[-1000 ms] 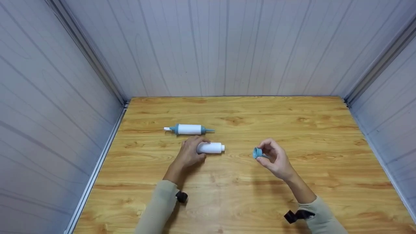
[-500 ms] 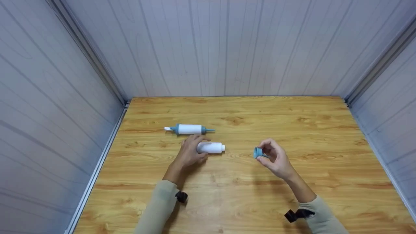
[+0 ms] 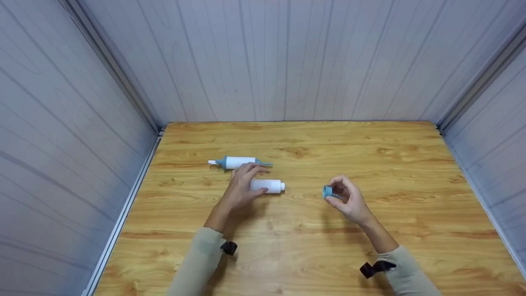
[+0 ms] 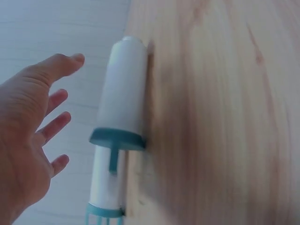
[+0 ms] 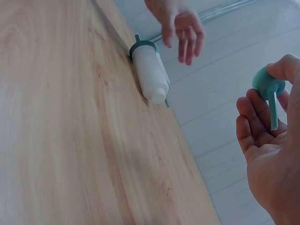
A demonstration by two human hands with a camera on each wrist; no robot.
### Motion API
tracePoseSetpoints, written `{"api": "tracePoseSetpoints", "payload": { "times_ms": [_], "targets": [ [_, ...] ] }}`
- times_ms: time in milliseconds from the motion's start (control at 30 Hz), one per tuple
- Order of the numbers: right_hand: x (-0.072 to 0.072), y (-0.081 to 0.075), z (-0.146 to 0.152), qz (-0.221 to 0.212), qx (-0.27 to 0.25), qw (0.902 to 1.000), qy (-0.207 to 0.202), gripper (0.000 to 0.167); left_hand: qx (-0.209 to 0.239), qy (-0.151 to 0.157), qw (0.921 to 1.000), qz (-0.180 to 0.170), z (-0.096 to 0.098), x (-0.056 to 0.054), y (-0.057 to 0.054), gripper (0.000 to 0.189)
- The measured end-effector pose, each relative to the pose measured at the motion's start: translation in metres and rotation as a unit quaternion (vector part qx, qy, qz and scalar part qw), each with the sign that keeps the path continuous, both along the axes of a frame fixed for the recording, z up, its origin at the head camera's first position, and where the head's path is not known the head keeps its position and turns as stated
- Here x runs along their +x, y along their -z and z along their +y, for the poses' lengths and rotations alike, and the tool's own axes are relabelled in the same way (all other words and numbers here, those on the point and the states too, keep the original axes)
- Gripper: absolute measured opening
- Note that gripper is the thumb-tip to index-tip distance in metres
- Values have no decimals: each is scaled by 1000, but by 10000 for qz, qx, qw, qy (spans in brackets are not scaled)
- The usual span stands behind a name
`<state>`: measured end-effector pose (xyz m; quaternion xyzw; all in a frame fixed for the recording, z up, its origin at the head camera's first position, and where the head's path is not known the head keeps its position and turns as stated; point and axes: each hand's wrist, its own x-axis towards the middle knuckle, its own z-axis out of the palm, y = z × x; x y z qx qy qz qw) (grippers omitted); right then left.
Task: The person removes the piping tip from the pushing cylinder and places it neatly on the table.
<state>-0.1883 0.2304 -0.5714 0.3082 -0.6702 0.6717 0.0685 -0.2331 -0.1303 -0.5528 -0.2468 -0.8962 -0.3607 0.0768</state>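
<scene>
White cylinder (image 3: 272, 185), one: lay on its side on the wooden table (image 3: 370, 156). Left hand (image 3: 240, 187): fingers spread, holding nothing; it overlapped the cylinder in the head view, while both wrist views showed a gap. Teal flange (image 4: 117, 138) with stem (image 4: 114, 160): on the cylinder's end, hidden by that hand in the head view. Right hand (image 3: 350, 205): pinched a teal cap (image 3: 327, 192), its hollow mouth seen from the head, its spout (image 5: 273, 111) plainest from the right wrist. White-and-teal tube (image 3: 235, 161): lay just beyond the cylinder.
</scene>
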Motion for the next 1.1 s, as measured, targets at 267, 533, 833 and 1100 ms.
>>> {"api": "tracePoseSetpoints", "payload": {
  "times_ms": [267,533,833,1100],
  "targets": [
    [-3,5,-3,-286,30,9994,205,31,655,405,9969,129,14,7,-14,42],
    [-5,6,-6,-353,-45,9990,288,32,1011,850,9912,24,24,13,-22,42],
    [-9,2,-15,-165,-100,9995,253,34,1259,1034,9866,28,39,18,-27,36],
    [-10,0,-25,-80,-80,9994,334,35,1305,985,9865,-52,52,23,-28,35]
  ]
}}
